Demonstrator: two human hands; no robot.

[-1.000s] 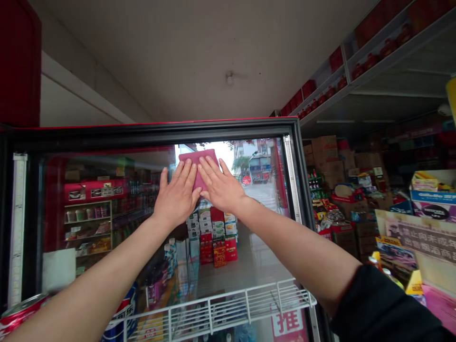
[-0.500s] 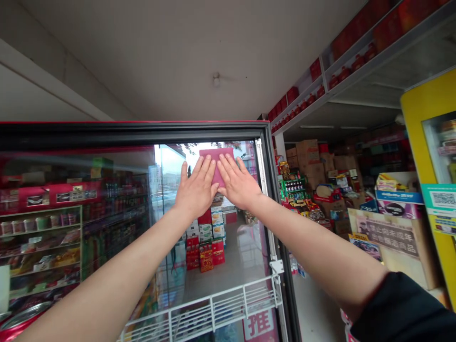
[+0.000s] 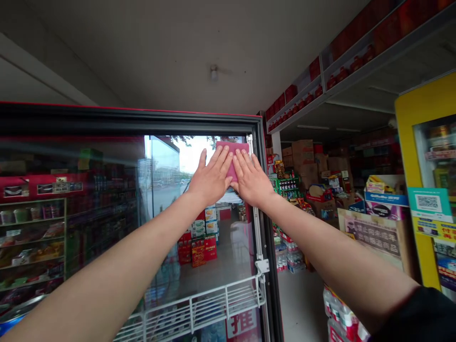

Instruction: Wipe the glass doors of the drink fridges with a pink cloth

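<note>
In the head view, the clearest writing is the white character "推" on a red sign (image 3: pixel 241 324) at the foot of the cooler's glass door (image 3: pixel 107 213). To the right of that door, a yellow cabinet (image 3: pixel 423 118) carries a teal label with a QR code (image 3: pixel 428 203), and a brown placard (image 3: pixel 379 232) has pale characters too blurred to read. Your left grip (image 3: pixel 211 179) and right grip (image 3: pixel 253 181) both lie flat and wide open, fingers spread and thumbs nearly meeting. They are not closed around anything, but together they press a pink cloth (image 3: pixel 233 154) against the glass. The cloth sits in the door's upper right corner, just under the top frame and touching the right-hand frame strip; your fingers cover its lower half. Low inside the door, a white wire rack (image 3: pixel 199 308) runs across. The glass mirrors stacked red and white cartons (image 3: pixel 199 240) on a shop floor. Right of the door and beyond it stand cardboard boxes (image 3: pixel 302 152), with rows of red boxes (image 3: pixel 290 95) on a high shelf above.
</note>
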